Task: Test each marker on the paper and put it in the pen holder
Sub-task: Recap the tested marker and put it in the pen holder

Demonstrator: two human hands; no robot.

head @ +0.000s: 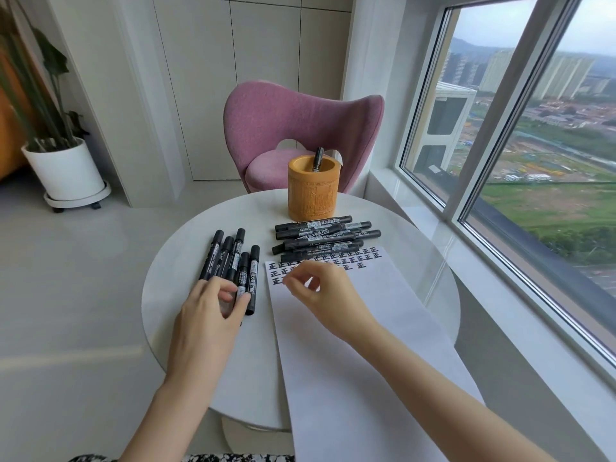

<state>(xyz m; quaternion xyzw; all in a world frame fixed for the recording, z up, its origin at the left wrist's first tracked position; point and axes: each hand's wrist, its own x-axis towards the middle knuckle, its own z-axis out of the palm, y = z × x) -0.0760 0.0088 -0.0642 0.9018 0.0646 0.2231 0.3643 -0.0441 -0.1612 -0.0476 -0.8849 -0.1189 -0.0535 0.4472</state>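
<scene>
A round white table point(416, 248) holds a long white paper sheet point(336, 348) with rows of black test characters point(360, 256) at its far end. Several black markers point(224, 253) lie in a group to the left of the sheet. My left hand point(203, 323) rests on their near ends, thumb and fingers pinching one marker point(250, 278). My right hand point(328, 296) hovers over the written part of the sheet, fingers loosely curled and holding nothing. A second pile of markers point(325, 235) lies beyond the sheet. Behind it an orange pen holder point(313, 195) holds one marker point(318, 160).
A pink chair point(296, 125) stands behind the table. A large window point(533, 135) and its sill run along the right. A potted plant in a white pot point(66, 171) stands on the floor at far left. The paper hangs over the table's near edge.
</scene>
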